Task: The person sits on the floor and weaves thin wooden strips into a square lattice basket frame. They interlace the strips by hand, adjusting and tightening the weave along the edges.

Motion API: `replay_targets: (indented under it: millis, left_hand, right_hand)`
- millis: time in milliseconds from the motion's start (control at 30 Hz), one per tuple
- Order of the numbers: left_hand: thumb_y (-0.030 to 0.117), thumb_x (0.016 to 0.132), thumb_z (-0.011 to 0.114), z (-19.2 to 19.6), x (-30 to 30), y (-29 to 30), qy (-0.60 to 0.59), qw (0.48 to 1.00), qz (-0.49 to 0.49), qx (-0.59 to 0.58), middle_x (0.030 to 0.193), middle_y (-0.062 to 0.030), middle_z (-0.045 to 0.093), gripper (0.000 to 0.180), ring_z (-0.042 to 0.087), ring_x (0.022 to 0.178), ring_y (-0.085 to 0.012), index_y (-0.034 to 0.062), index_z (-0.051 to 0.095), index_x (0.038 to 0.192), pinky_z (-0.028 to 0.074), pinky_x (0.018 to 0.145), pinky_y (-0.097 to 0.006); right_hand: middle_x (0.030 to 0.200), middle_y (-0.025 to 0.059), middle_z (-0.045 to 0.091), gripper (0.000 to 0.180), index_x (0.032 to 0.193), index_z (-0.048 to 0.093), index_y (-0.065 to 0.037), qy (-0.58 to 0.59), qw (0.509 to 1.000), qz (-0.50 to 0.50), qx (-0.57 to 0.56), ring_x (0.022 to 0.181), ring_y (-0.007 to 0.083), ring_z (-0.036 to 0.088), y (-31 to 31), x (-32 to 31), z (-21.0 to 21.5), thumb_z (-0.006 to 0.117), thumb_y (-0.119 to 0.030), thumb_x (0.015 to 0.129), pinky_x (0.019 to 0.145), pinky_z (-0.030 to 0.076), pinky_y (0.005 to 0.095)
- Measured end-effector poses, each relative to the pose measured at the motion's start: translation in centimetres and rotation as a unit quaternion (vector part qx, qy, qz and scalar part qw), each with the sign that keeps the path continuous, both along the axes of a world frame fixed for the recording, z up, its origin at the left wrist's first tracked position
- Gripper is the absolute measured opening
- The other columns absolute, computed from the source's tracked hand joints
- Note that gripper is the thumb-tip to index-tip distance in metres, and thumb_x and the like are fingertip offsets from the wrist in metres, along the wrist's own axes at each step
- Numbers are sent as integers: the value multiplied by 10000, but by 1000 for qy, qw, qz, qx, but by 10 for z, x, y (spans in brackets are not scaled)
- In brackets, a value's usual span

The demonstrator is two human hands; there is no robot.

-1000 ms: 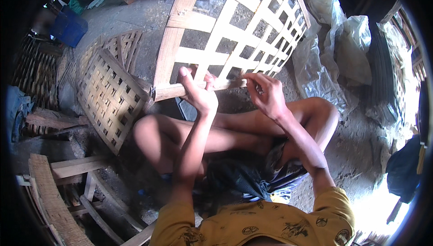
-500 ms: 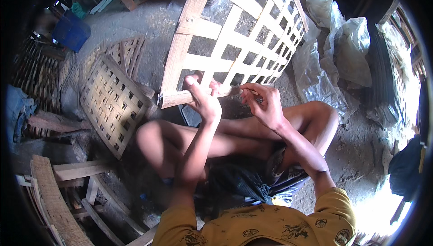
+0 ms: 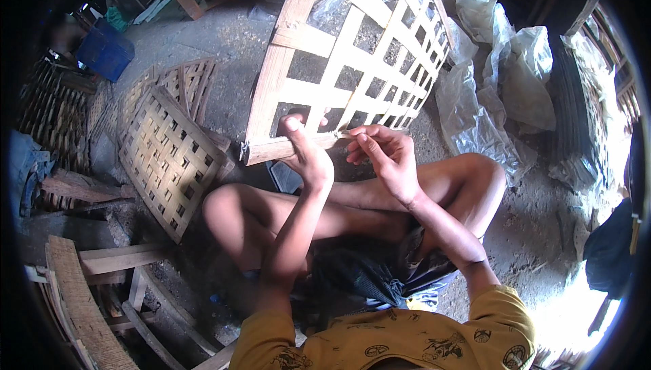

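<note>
The person is sitting cross-legged on the rough grey floor [image 3: 522, 228] and is wearing a mustard-yellow shirt [image 3: 380, 333] with dark printed figures. In front of the crossed bare legs [image 3: 359, 217], a large, pale, open-woven lattice panel [image 3: 337, 48] is standing at a tilt, with its brown wooden edges and its lower rail toward the body.

The left hand [image 3: 308, 160] is grasping this lower rail [image 3: 268, 150] near its left end: the thumb is lying on the near side, and other fingers are showing through the openings behind it. The right hand [image 3: 395, 163] is working just beside it, at the same rail; its thumb and forefinger are almost meeting in a pinch. Whether these fingertips are holding a thin strip or are only touching the rail, I cannot tell.

Below the left hand, a flat, dark grey object [image 3: 285, 177] is lying partly hidden near the legs. At the left, a tan, tightly woven panel [image 3: 166, 160] is leaning at a slant, and behind it more brown framed panels [image 3: 198, 78] are lying. Farther back, a blue box-shaped container [image 3: 105, 50] is standing. At the right, crumpled transparent plastic sheets [image 3: 525, 82] are lying on the floor.
</note>
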State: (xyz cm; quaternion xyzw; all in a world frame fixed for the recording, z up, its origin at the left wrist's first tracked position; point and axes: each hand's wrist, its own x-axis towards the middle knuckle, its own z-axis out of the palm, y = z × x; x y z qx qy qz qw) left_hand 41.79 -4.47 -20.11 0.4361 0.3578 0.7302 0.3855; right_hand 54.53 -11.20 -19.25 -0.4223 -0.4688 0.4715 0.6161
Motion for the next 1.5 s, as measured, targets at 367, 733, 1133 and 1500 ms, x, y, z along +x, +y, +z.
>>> replay_targets:
  millis: [367, 733, 1133, 1500]
  left_hand:
    - [710, 1031, 251, -1, -4, 10, -16, 995, -26, 92, 1014, -233, 670, 785, 694, 979, -295, -35, 496, 1070, 538, 939, -432]
    - [614, 1079, 306, 3, -7, 7, 7, 993, -39, 112, 1001, -222, 694, 675, 706, 953, -283, -30, 508, 1070, 555, 874, -399]
    - [714, 1028, 239, 5, 0, -4, 66, 991, -27, 112, 954, -237, 689, 770, 724, 898, -312, -11, 498, 1058, 580, 851, -418]
    - [686, 1044, 263, 2, 1, -7, 67, 986, -42, 145, 957, -199, 702, 729, 698, 866, -235, -3, 499, 1060, 543, 799, -342]
  right_hand:
    - [842, 101, 748, 169, 1110, 716, -4, -170, 978, -107, 60, 765, 149, 731, 6, 18, 4, 605, -39, 987, 707, 577, 298]
    - [938, 135, 741, 232, 1066, 723, -30, -358, 911, -156, 132, 841, 275, 730, 11, 41, 1, 635, 39, 863, 749, 567, 363]
    - [867, 125, 659, 284, 1194, 690, -18, -399, 905, -87, 121, 761, 231, 659, 4, 33, 3, 586, 53, 939, 710, 530, 351]
    - [881, 174, 635, 316, 1145, 613, -15, -483, 853, -65, 187, 819, 389, 671, 8, 49, 2, 595, 46, 835, 734, 556, 462]
